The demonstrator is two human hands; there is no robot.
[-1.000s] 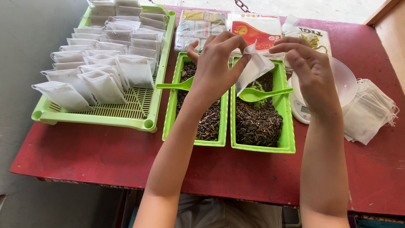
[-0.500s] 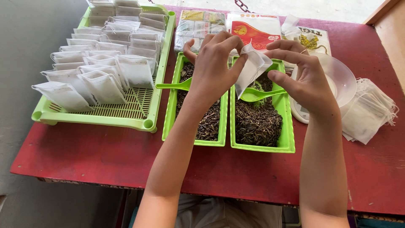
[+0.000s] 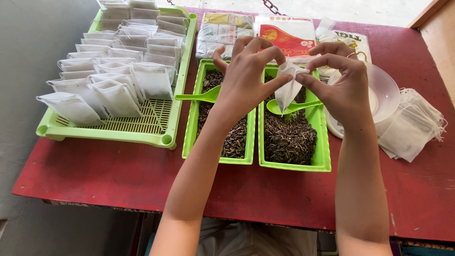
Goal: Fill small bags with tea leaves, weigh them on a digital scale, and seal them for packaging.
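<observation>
Both hands hold one small white filter bag above two green trays of dark dried leaves. My left hand pinches the bag's left top edge and my right hand pinches its right top edge. The bag hangs point-down over the right leaf tray, just above a green spoon lying in it. A second green spoon rests across the left leaf tray.
A large green slotted tray at the left holds several filled white bags. A heap of empty white bags lies at the right beside a clear bowl on a white scale. Packets lie at the back of the red table.
My right hand has moved left to the bag and taken hold of its top edge. The bag now hangs upright between both hands.
</observation>
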